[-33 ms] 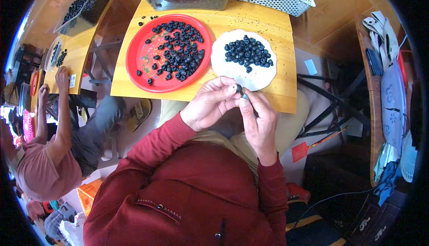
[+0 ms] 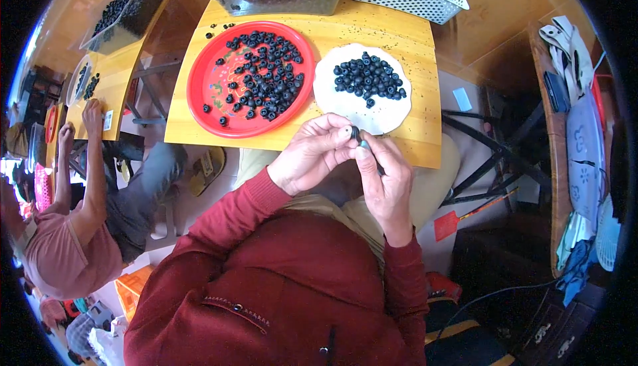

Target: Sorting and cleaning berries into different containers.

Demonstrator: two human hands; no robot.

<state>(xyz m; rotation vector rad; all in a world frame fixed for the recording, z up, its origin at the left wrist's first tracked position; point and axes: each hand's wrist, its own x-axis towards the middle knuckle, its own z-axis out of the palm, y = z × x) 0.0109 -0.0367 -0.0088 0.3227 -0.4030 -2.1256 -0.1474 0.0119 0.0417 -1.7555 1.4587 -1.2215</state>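
Just off the near edge of the table, my left hand (image 2: pixel 319 148) pinches a small black round part (image 2: pixel 355 131) between thumb and fingertips. My right hand (image 2: pixel 385 176) meets it there, closed around a slim tool (image 2: pixel 364 144). Only a teal bit of that tool and a dark bit under the palm show; its kind is hidden. Beyond my left hand lies a red round tray (image 2: pixel 199 110) with many black round parts (image 2: pixel 269 77) spread over it. A white scalloped plate (image 2: pixel 379 119) beyond my right hand carries a heap of similar parts (image 2: pixel 369 77).
At the table's back stand a clear plastic bin (image 2: pixel 286 3) and a white perforated basket (image 2: pixel 412 0), both with black parts. Dark crumbs dot the yellow tabletop (image 2: pixel 422 110). To the left, another person (image 2: pixel 73 246) works at a second table (image 2: pixel 123 73). A red fly swatter (image 2: pixel 446 225) is at right.
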